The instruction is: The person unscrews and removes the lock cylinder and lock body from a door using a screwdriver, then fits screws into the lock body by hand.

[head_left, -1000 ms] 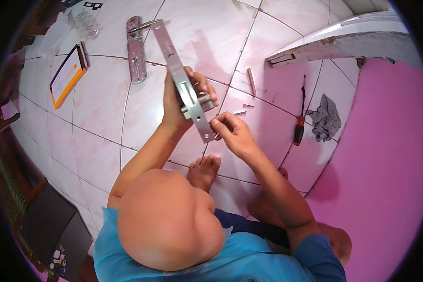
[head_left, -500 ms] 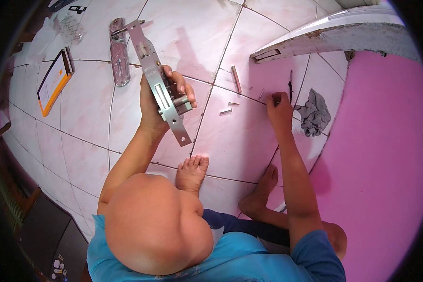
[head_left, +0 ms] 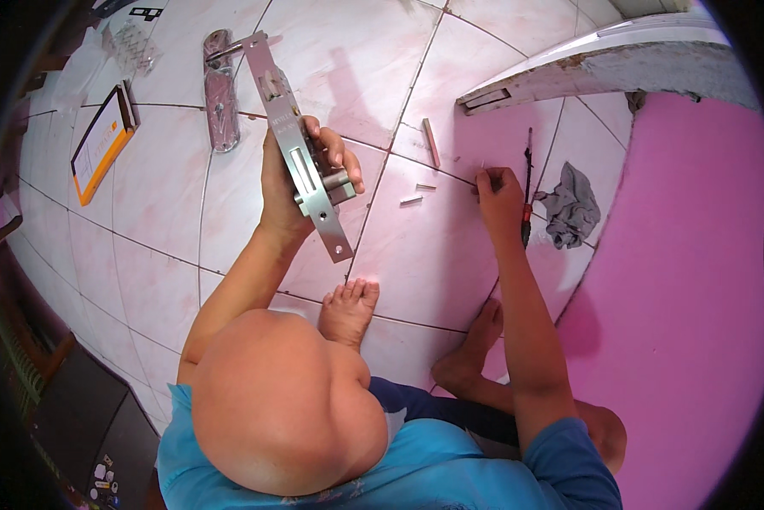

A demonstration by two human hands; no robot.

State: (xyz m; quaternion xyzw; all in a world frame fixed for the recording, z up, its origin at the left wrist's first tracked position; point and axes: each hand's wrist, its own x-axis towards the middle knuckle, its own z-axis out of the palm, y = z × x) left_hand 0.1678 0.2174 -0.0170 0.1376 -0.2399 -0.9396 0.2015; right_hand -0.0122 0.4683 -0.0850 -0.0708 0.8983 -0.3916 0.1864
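Note:
My left hand [head_left: 284, 183] is closed around a silver mortise lock [head_left: 301, 161], holding it up off the floor with its long faceplate tilted and its cylinder sticking out at the side. On the right, my right hand [head_left: 500, 195] is low over the tiles, with thumb and fingers pinched together. A thin light sliver, like a small pin or screw, shows at its fingertips; most of it is hidden. Beside that hand lies a screwdriver [head_left: 527, 208] with a black and red handle. Two small metal pins [head_left: 411, 201] and a narrow bar [head_left: 430, 143] lie between my hands.
A plastic-wrapped door handle plate [head_left: 222, 110] lies beyond my left hand, with an orange and white box [head_left: 103, 151] farther left. Crumpled grey cloth [head_left: 571, 206] rests by the pink wall [head_left: 679, 280]. The edge of a door [head_left: 603, 68] juts in at the upper right.
My right hand has drawn its fingers together over the small piece on the floor, and more of the screwdriver shows. My left hand still grips the lock.

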